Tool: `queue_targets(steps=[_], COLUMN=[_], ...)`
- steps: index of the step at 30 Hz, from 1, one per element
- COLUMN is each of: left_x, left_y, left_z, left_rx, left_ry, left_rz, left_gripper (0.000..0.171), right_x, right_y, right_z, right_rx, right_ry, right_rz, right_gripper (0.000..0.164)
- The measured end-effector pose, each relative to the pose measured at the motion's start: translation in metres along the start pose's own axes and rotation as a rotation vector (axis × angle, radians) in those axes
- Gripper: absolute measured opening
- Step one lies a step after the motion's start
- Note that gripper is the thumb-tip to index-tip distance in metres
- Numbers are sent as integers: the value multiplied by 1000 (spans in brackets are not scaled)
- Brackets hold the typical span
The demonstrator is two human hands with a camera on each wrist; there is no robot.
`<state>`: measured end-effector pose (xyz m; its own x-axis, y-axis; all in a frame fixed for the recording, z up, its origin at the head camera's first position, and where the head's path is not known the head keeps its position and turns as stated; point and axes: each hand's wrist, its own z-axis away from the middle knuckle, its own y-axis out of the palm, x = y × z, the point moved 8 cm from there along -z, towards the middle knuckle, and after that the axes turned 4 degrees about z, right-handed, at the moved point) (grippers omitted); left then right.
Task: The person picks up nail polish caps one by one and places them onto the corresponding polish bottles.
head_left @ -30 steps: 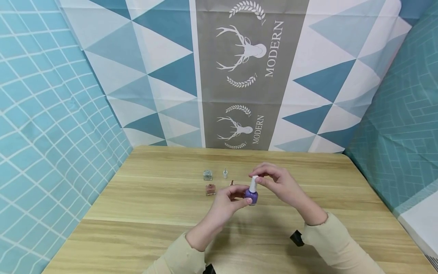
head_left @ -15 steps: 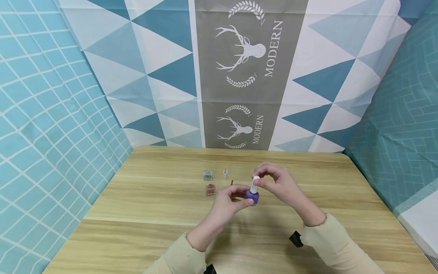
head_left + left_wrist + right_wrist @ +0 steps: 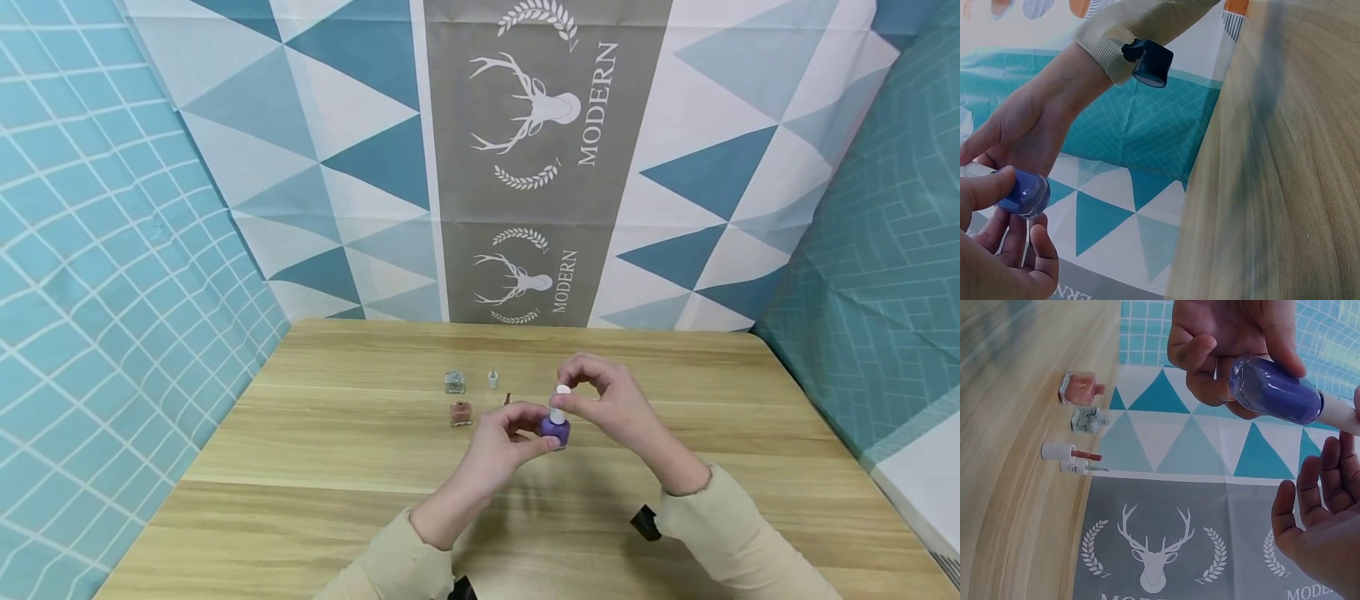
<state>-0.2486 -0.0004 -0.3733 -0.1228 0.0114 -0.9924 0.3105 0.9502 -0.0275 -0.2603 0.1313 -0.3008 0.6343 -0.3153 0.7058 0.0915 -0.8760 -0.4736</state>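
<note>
My left hand pinches a purple nail polish bottle between thumb and fingers, above the wooden table. Its white cap sits on the bottle neck, gripped at the top by the thumb and fingers of my right hand. Purple fills the glass body in the right wrist view, where the bottle lies sideways across the picture. Behind my left hand stand an uncapped pinkish bottle and an uncapped bottle with greyish glitter. Two white caps stand brush-up nearby, one with a glittery brush, the other with a reddish brush.
The wooden table runs back to a patterned cloth wall with deer heads. Blue checked cloth hangs on the left and teal cloth on the right. A black wrist camera sits by my right cuff.
Both hands and the purple bottle have shifted slightly to the right. My right fingers have turned a little around the cap, and the bottle leans slightly less.
</note>
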Motion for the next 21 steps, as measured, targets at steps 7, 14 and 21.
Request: queue_targets(steps=[7,14,21], left_x=[-2,-1,0], left_y=[-1,-2,-2], left_z=[1,1,0], left_rx=[-2,-1,-4], left_ry=[3,20,0], left_rz=[-6,3,-28], left_gripper=[28,29,28], right_x=[1,4,2], right_y=[2,8,9], right_z=[1,5,4], right_rx=[72,226,231], right_ry=[-23,-58,-59], right_rz=[-34,-31,-25], right_gripper=[18,30,22])
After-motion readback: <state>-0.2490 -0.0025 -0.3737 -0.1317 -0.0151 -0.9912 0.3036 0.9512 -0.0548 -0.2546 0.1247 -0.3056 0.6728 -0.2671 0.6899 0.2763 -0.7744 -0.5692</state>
